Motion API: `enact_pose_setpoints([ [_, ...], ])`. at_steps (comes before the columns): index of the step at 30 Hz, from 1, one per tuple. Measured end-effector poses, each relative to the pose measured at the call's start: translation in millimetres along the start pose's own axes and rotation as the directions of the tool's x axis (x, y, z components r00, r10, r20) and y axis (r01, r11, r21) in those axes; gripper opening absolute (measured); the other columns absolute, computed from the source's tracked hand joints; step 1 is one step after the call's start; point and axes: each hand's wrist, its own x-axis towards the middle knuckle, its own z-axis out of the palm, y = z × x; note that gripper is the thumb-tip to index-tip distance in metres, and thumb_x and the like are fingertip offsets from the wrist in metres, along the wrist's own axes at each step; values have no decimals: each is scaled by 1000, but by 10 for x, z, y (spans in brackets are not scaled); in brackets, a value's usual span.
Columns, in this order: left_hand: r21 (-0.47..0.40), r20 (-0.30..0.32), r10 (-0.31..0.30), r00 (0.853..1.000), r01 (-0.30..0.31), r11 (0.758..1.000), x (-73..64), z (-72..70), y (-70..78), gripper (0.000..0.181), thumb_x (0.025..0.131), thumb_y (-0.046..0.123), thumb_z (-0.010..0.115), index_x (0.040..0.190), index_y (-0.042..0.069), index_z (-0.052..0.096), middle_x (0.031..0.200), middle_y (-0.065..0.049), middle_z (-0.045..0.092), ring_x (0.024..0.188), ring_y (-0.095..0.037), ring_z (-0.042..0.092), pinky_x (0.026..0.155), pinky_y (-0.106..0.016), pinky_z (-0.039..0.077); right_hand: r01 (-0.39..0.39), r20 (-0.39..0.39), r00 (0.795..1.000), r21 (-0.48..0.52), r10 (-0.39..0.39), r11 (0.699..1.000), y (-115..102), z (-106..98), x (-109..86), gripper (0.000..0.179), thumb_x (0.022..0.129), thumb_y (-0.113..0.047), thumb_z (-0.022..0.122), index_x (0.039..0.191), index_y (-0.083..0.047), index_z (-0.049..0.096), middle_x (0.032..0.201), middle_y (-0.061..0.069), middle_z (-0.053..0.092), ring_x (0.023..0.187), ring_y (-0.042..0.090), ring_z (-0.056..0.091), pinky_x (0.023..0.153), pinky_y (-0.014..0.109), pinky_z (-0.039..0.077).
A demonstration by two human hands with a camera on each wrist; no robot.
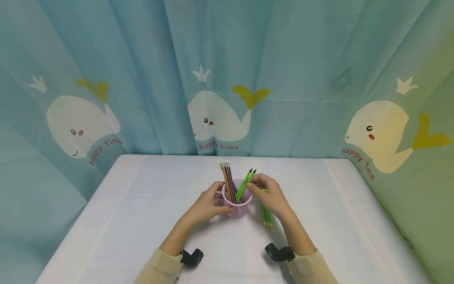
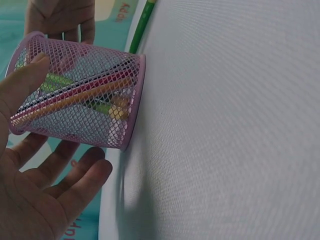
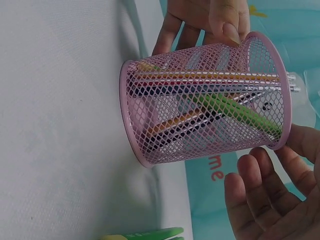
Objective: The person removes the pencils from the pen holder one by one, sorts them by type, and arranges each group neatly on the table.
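Observation:
A pink mesh pencil cup [image 1: 238, 213] stands upright on the table. My left hand [image 1: 207, 203] holds its left side, thumb at the near wall and fingers spread round behind. Inside lean several pencils [image 1: 228, 183], yellow, red and dark, with their eraser ends up. Two green pencils [image 1: 245, 185] slant in the cup, dark points up and right. At the right rim, my right hand [image 1: 269, 195] pinches them between thumb and index finger; its other fingers hang loose beside the mesh [image 3: 220, 115]. How firm that pinch is stays hidden.
More green pencils [image 1: 267, 217] lie on the table to the right of the cup, under my right wrist. The table [image 1: 159, 232] has a white cloth. Behind it hangs a blue-green curtain [image 1: 301, 79] printed with whales. Each wrist carries a black camera mount [image 1: 278, 252].

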Motion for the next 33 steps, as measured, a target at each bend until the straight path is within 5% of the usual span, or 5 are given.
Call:
enact_pose_setpoints([
  [26,11,0,0,1000,0,1000,9,2,2,68,81,18,84,136,8,46,134,-12,57,117,-31,62,102,-48,52,49,-69,997,81,-43,995,-132,-182,-31,20,98,-22,65,101,-2,64,101,14,67,94,24,65,75,29,61],
  [33,15,2,-6,1000,6,1000,2,6,-1,67,80,18,84,135,9,47,133,-11,58,116,-30,62,101,-47,52,60,-82,995,115,-50,992,-156,-254,-50,24,98,-23,65,105,0,64,104,16,65,95,23,68,81,43,62],
])
